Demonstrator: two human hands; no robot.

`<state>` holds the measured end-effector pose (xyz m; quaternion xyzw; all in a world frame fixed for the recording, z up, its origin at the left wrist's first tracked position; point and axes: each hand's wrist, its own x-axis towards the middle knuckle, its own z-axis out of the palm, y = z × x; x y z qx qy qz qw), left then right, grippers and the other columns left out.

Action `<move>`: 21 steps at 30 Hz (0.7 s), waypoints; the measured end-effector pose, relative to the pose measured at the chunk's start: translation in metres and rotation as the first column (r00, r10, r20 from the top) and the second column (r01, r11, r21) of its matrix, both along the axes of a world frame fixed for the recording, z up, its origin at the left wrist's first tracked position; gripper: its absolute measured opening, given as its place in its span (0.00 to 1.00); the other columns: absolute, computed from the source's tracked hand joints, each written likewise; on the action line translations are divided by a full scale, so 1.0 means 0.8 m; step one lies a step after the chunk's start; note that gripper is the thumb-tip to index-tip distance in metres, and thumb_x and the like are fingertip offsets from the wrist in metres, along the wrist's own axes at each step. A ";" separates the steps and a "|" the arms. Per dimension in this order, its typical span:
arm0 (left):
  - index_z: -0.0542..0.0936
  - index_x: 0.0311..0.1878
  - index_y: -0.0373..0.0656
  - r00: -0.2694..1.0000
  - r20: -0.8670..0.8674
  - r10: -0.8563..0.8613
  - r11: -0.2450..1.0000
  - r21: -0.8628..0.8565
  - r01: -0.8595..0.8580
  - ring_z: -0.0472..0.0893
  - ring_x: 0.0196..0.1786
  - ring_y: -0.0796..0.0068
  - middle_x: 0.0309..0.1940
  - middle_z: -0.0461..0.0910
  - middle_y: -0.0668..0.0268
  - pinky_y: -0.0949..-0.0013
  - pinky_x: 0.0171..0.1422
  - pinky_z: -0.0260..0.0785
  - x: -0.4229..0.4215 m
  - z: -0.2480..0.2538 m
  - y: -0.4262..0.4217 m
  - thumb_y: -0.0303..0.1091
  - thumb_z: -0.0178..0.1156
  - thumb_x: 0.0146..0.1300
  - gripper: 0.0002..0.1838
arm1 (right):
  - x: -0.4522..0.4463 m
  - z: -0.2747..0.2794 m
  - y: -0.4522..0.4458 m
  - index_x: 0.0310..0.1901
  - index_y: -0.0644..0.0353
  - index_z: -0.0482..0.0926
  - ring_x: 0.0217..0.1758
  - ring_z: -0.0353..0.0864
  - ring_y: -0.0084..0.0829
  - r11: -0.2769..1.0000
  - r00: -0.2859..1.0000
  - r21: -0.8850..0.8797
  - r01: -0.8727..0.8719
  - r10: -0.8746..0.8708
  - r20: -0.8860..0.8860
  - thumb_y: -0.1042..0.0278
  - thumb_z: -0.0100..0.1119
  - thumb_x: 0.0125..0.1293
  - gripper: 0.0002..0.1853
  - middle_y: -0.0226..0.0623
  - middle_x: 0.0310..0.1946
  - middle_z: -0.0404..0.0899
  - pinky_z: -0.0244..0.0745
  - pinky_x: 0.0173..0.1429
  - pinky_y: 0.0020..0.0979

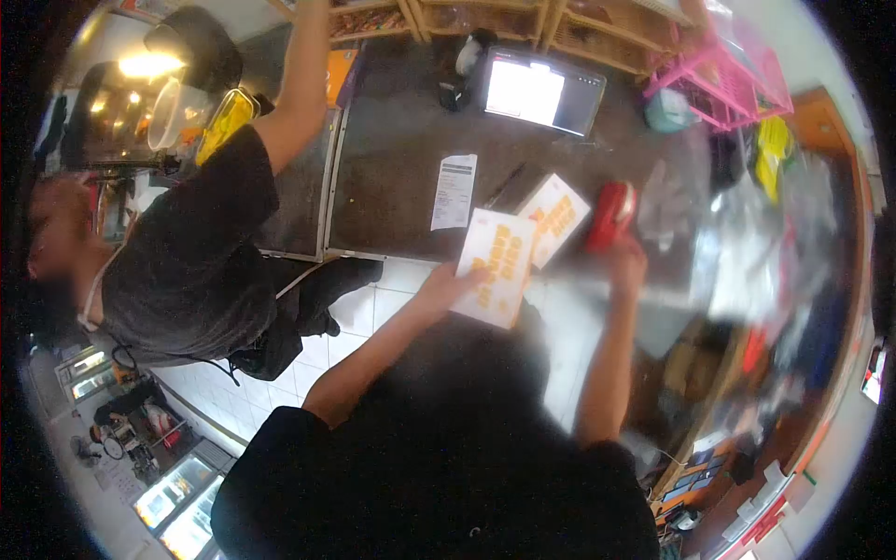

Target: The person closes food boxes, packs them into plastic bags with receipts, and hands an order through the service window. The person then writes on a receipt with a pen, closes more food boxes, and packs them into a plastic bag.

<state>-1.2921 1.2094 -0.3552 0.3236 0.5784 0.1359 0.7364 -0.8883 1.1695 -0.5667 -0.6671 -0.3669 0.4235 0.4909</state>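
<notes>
My left hand is closed on a flat white paper box with orange lettering, held over the counter's near edge. Partly behind it is a second white box with similar print. To the right, my right hand has its fingers closed at the near end of a red stapler; blur softens the grip. A printed receipt lies flat on the dark counter, left of the boxes.
A co-worker in a dark shirt stands at left, one arm raised. A lit tablet is at the counter's back. On the right are a pink basket and clear plastic bags. Wooden shelves line the back.
</notes>
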 end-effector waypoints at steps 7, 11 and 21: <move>0.76 0.57 0.28 0.970 0.231 -0.072 0.995 0.090 0.052 0.84 0.46 0.70 0.48 0.83 0.55 0.65 0.52 0.76 -0.006 -0.030 0.003 0.42 0.66 0.65 0.27 | -0.065 -0.021 -0.040 0.54 0.64 0.77 0.42 0.79 0.33 0.937 0.919 0.005 0.348 -0.343 0.195 0.55 0.58 0.70 0.21 0.34 0.41 0.81 0.77 0.50 0.35; 0.76 0.56 0.27 0.944 0.317 0.093 0.993 -0.103 -0.063 0.84 0.45 0.66 0.48 0.82 0.54 0.63 0.50 0.77 0.001 -0.041 0.020 0.43 0.66 0.65 0.28 | -0.090 0.098 -0.028 0.36 0.62 0.80 0.32 0.79 0.25 0.945 0.980 -0.258 0.200 -0.194 0.048 0.60 0.59 0.69 0.12 0.33 0.26 0.80 0.75 0.39 0.30; 0.72 0.61 0.31 0.945 0.312 -0.096 0.995 0.034 0.090 0.82 0.51 0.69 0.53 0.80 0.58 0.64 0.55 0.75 0.029 -0.028 0.037 0.45 0.64 0.67 0.29 | -0.160 0.299 0.022 0.36 0.64 0.83 0.32 0.78 0.21 0.885 0.880 -0.121 -0.450 0.416 -0.228 0.60 0.68 0.63 0.14 0.34 0.29 0.82 0.72 0.37 0.27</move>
